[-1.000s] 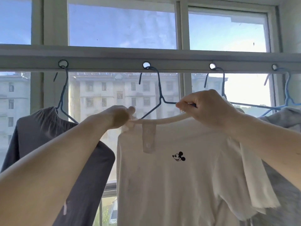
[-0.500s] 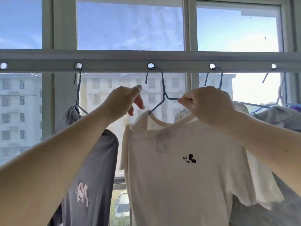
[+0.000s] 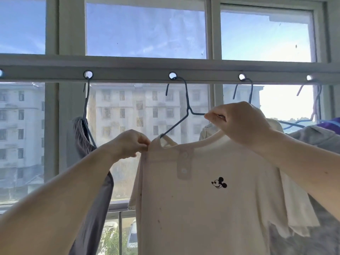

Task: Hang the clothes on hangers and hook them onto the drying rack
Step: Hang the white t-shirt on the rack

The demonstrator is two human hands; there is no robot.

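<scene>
The left hand (image 3: 131,143) pinches the shirt (image 3: 202,196) at its shoulder. The right hand (image 3: 237,124) grips the hanger (image 3: 185,107), hooked on the rack (image 3: 128,72).

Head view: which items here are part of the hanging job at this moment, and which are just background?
In the job:
- white shirt, on the blue hanger
- drying rack bar, with the hanger's hook in one of its holes
- left hand, pinching the shirt's shoulder
- right hand, gripping the hanger's arm

Background:
- dark grey garment, already hung
- grey garment at right
- window frame
</scene>
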